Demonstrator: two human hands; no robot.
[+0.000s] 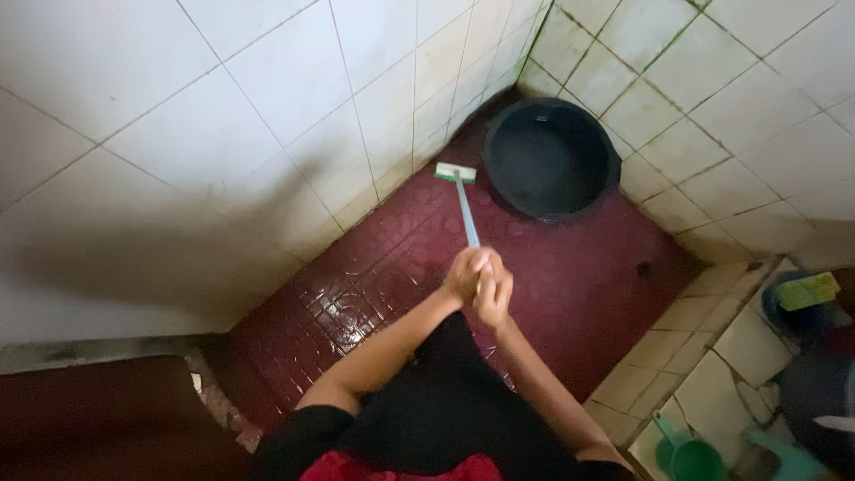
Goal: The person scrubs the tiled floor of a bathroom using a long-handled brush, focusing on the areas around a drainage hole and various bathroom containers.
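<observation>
Both my hands grip the long light-blue handle (466,210) of a floor brush. My left hand (466,273) is wrapped around the handle's near end, and my right hand (495,295) closes around it just behind. The brush head (454,172), white with a green edge, rests on the wet dark-red tiled floor (374,267) close to the base of the white tiled wall (267,116). A round black bucket (550,158) stands in the far corner, just right of the brush head.
White tiled walls enclose the red floor on the left and far right. A low tiled ledge (704,356) runs along the right. Beyond it sit a green dipper (686,454), a blue container with a yellow-green sponge (806,290) and other dark items.
</observation>
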